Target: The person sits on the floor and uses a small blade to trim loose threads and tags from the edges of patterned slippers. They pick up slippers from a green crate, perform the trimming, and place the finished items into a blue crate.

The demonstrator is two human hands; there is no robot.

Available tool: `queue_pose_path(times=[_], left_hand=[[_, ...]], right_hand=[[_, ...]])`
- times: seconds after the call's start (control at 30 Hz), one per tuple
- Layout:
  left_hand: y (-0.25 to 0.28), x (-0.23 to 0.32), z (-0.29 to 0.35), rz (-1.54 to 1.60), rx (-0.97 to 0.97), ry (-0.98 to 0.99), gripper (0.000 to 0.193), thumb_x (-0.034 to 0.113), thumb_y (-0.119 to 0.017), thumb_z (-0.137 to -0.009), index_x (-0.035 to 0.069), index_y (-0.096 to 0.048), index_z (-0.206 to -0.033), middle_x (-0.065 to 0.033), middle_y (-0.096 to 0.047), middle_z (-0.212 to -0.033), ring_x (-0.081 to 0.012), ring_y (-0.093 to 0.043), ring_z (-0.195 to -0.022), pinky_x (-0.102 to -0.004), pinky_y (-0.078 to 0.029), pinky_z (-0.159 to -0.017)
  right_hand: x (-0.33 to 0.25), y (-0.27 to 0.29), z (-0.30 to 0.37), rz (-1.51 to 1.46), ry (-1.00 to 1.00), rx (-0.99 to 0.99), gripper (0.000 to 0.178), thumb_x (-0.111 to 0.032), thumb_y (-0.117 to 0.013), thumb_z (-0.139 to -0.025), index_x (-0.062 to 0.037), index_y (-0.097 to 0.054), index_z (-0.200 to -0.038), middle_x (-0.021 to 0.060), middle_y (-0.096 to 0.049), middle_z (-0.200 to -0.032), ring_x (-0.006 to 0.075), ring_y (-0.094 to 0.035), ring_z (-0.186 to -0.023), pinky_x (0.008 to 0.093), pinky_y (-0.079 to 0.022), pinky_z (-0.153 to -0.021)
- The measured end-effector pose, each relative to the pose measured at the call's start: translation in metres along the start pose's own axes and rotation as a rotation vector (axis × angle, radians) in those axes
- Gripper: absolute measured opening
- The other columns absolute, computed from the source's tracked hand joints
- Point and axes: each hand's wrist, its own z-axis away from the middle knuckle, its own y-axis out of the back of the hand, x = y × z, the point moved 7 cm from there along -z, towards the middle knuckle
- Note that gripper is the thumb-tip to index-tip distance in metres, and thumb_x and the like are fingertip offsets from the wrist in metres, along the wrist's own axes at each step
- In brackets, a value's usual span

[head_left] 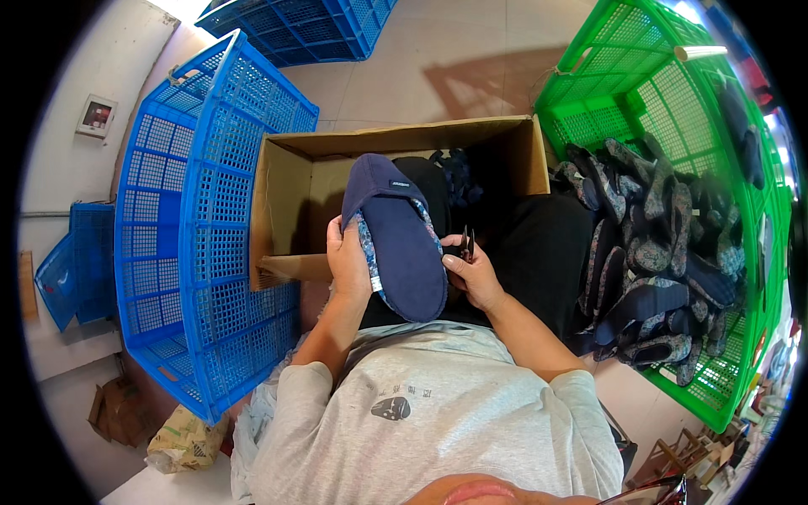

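A navy slipper (406,261) with a flowered lining is held up above my lap, its toe pointing away from me. My left hand (347,257) is closed on its left edge, where a small white tag shows at the lining. Against the right edge of the slipper rests my right hand (474,273), with the thumb near the sole's rim. Tucked in that same hand is a pair of small dark thread snips (467,242), blades pointing up. The fingers behind the slipper are hidden.
An open cardboard box (290,181) stands beyond my knees, with dark scraps (454,172) inside. Blue plastic crates (223,194) rise at the left and at the back. To the right, a green crate (581,105) lies tipped toward me, with a heap of slippers (648,219) spilling from it.
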Motion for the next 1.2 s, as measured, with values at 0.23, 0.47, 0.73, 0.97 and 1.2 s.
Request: queue_pose_path(times=[0.23,0.47,0.73,0.97,1.2], left_hand=[[0.003,-0.001,-0.001,-0.062,0.012,-0.088,0.028,0.011,-0.055,-0.099,0.002,-0.050,-0.125,-0.0077,-0.061,-0.111,-0.0140,-0.059,-0.097,-0.0287,-0.051,-0.086],[-0.006,0.019,0.014,0.155,0.024,0.060,0.037,0.007,-0.058,-0.095,0.001,-0.045,-0.130,-0.0095,-0.060,-0.110,-0.0157,-0.060,-0.096,-0.0301,-0.052,-0.086],[-0.007,0.019,0.019,0.129,0.019,-0.014,0.041,0.005,-0.057,-0.096,0.000,-0.042,-0.133,-0.0109,-0.060,-0.115,-0.0151,-0.061,-0.097,-0.0289,-0.053,-0.085],[-0.002,0.010,0.048,-0.102,0.003,-0.014,0.045,0.009,-0.059,-0.096,-0.002,-0.039,-0.135,-0.0124,-0.062,-0.115,-0.0180,-0.063,-0.098,-0.0298,-0.054,-0.083],[0.026,0.025,0.059,-0.668,-0.069,-0.412,0.041,0.010,-0.070,-0.091,-0.002,-0.046,-0.123,-0.0055,-0.061,-0.084,-0.0080,-0.059,-0.078,-0.0218,-0.048,-0.067]], right_hand=[[-0.001,0.001,-0.001,0.001,0.033,0.005,0.038,-0.026,-0.075,-0.089,-0.0117,-0.058,-0.120,-0.0060,-0.052,-0.072,0.0033,-0.039,-0.050,0.0181,-0.028,-0.044],[-0.013,0.004,0.003,-0.039,0.083,-0.012,0.046,-0.026,-0.072,-0.092,-0.0102,-0.055,-0.131,-0.0032,-0.060,-0.076,0.0027,-0.038,-0.050,0.0179,-0.028,-0.045],[-0.016,0.004,0.006,-0.088,0.110,-0.059,0.054,-0.030,-0.070,-0.092,-0.0094,-0.050,-0.138,-0.0007,-0.063,-0.079,0.0031,-0.039,-0.052,0.0185,-0.026,-0.047],[-0.039,-0.006,0.015,-0.144,0.222,-0.116,0.080,-0.023,-0.075,-0.081,-0.0079,-0.036,-0.149,0.0105,-0.065,-0.111,0.0142,-0.062,-0.087,0.0257,-0.048,-0.077],[-0.044,0.001,0.015,-0.241,0.113,-0.107,0.087,-0.005,-0.072,-0.074,-0.0062,-0.032,-0.151,0.0144,-0.059,-0.128,0.0231,-0.060,-0.116,0.0348,-0.044,-0.105]])
